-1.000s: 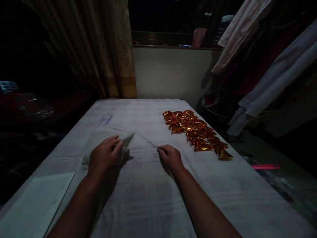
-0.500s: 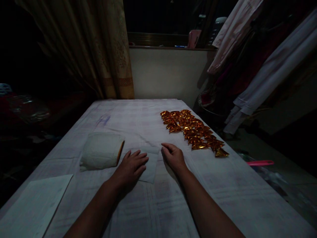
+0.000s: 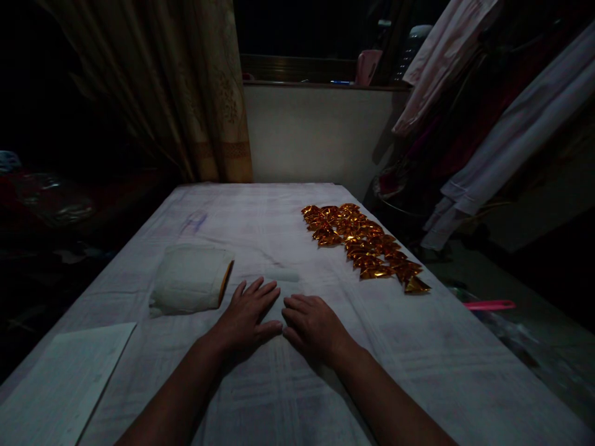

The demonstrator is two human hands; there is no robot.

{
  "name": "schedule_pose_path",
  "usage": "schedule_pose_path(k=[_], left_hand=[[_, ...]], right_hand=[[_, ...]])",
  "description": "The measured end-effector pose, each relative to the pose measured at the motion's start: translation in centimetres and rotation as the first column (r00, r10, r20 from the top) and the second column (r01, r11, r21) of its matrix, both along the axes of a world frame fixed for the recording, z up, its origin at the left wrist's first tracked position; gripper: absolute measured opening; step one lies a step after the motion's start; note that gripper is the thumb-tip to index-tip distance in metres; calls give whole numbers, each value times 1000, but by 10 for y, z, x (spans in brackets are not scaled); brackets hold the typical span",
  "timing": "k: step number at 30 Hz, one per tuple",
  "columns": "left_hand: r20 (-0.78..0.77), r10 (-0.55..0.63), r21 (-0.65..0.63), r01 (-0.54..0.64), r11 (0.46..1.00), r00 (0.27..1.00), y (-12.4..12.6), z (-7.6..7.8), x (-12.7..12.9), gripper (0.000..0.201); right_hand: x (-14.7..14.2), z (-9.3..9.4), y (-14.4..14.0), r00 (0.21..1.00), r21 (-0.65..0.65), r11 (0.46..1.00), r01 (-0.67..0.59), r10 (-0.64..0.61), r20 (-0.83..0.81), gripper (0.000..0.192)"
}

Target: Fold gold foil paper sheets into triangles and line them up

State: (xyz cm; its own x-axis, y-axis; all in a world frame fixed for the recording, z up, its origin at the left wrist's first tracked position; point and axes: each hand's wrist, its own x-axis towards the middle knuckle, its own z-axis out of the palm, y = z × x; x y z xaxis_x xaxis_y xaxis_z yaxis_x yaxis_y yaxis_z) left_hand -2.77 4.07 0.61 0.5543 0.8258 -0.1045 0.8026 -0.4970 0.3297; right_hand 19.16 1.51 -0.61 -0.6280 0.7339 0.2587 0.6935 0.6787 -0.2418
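Note:
A small pale paper sheet [image 3: 282,275] lies flat on the cloth, mostly hidden beneath my hands, with its far strip showing beyond my fingertips. My left hand [image 3: 253,310] rests palm down on its left part, fingers spread. Over its right part, my right hand [image 3: 313,325] lies palm down with fingers side by side and slightly bent, thumb tip close to my left thumb. To the left sits a pale, flat pouch-like bundle [image 3: 190,280] with an orange-gold edge on its right side. Shiny copper-gold foil pieces [image 3: 365,243] stand in rows at the right.
A larger white sheet [image 3: 60,378] lies at the near left of the cloth-covered table [image 3: 251,214]. A curtain [image 3: 204,93] hangs behind. On the sill stands a pink cup [image 3: 368,67]. Clothes [image 3: 506,124] hang at the right, and a pink handle [image 3: 489,305] is beside the table.
My right hand has moved left and nearer, from the sheet's right edge onto the sheet beside my left hand. Less of the sheet shows. My left hand stays nearly in place.

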Motion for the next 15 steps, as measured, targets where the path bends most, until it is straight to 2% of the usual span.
schedule_pose_path(k=[3, 5, 8, 13, 15], left_hand=[[-3, -34, -53, 34, 998, 999, 2, -2, -3, 94], [24, -39, -55, 40, 998, 999, 2, -4, -5, 98], [89, -15, -30, 17, 999, 996, 3, -5, -6, 87], [163, 10, -21, -6, 1000, 987, 4, 4, -9, 48], [148, -11, -25, 15, 1000, 989, 4, 7, -10, 45]], right_hand=[[-2, -10, 3, 999, 93, 995, 17, -14, -29, 14], [-3, -15, 4, 998, 135, 990, 35, -27, -60, 16], [-2, -17, 6, 991, 124, 991, 55, -39, -126, 18], [5, -15, 10, 958, 9, 997, 71, -66, -279, 17], [7, -14, 9, 951, -22, 998, 62, -65, -301, 15]])
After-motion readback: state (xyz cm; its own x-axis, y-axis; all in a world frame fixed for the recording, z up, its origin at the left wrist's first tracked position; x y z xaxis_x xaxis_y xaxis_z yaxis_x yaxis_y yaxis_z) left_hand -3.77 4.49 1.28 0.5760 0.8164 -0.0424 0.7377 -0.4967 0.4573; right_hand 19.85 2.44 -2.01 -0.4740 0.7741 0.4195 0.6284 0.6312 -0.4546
